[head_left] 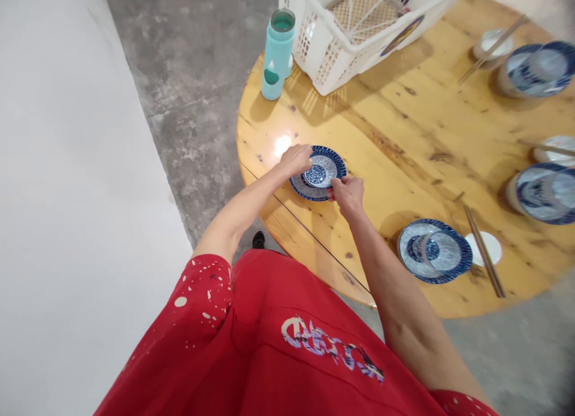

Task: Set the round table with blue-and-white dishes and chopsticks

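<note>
A blue-and-white plate (336,156) lies near the left end of the wooden table, with a small patterned bowl (317,175) on top of it. My left hand (296,160) is closed at the bowl's left edge, its fingertips partly hidden. On the opposite side, my right hand (348,194) pinches the bowl's lower right edge, just over the plate's rim. The bowl sits inside the plate's rim; whether it is fully resting there I cannot tell.
A turquoise bottle (275,56) and a white plastic basket (330,74) stand at the far side of the round table (372,194). Rightward are stacked blue-and-white dishes holding a clear glass (442,251), chopsticks (483,251) on a white saucer (494,248), and similar settings beyond.
</note>
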`<state>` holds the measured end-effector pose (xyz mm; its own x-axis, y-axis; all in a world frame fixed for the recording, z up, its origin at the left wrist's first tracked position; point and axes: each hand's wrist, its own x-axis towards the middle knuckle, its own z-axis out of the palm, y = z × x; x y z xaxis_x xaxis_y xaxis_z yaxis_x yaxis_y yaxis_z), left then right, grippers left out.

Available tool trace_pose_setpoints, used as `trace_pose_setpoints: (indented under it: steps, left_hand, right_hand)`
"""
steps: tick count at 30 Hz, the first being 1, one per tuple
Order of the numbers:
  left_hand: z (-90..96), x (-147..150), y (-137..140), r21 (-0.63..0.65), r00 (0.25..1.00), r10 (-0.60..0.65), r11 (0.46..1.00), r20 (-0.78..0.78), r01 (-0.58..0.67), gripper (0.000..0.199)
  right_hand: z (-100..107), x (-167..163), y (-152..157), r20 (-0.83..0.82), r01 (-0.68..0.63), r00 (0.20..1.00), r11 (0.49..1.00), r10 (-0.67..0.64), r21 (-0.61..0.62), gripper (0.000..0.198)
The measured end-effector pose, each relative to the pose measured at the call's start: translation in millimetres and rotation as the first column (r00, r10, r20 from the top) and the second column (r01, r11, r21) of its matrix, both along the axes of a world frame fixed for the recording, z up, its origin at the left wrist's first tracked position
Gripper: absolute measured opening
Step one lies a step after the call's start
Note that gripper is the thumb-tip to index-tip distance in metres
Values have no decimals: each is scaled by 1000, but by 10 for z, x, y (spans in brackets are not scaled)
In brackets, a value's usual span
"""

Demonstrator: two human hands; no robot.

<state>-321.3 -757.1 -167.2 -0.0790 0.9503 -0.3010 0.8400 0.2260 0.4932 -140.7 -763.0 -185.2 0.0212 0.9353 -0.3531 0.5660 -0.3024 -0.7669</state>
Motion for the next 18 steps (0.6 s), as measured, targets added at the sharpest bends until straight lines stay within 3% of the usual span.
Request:
trace_pose_setpoints:
  steps: [5,10,14,18]
  left_hand:
    - [147,-105,-8,61,996,-6,998,-93,11,38]
    - [373,-437,-278,204,986,159,968,-47,-147,34]
    - [405,-513,-798,260,939,337,902,74,-344,33]
    - [331,-162,-1333,262,934,324,898,153,-354,30]
  right_hand:
    - [149,134,-34,-41,15,999,1000,-14,23,22]
    - [312,677,-320,-130,103,988,987,-86,126,22]
    - [251,1185,-1019,-143,264,957,961,-251,85,34]
    - [162,1579,-1951,45,341,940,936,-339,-91,52]
